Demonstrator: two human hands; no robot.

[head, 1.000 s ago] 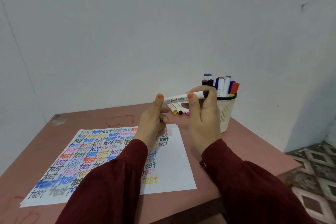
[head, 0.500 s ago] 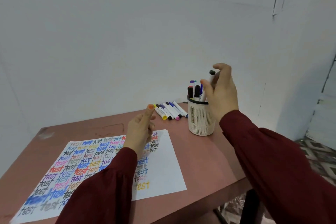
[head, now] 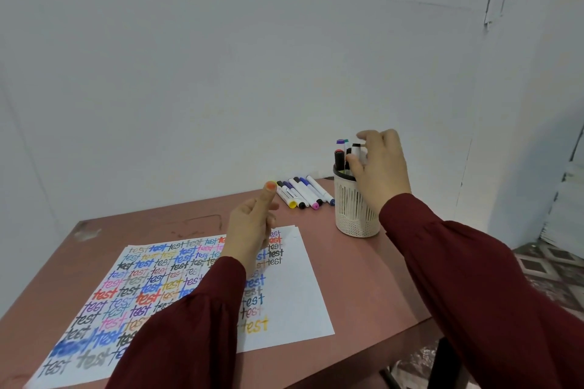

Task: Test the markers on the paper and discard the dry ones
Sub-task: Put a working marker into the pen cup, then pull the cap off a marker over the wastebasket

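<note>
A white sheet of paper [head: 303, 287] covered with the word "test" in many colours lies on the reddish-brown table [head: 366, 278]. At the back right stands a white mesh cup [head: 354, 221] holding several markers. My right hand [head: 382, 170] is at the cup's mouth. Its thumb and fingers pinch a white marker with a black cap [head: 356, 151] that stands upright in the cup. My left hand [head: 249, 227] hovers above the top edge of the paper, thumb raised and fingers loosely curled, holding nothing.
Several capped markers [head: 303, 194] lie side by side on the table, just left of the cup and near the wall. The table's right edge runs close behind the cup, with patterned floor tiles [head: 550, 268] below.
Both hands held the marker level a second ago. My right hand then carried it alone to the cup and lowered it in. My left hand let go and sank toward the paper.
</note>
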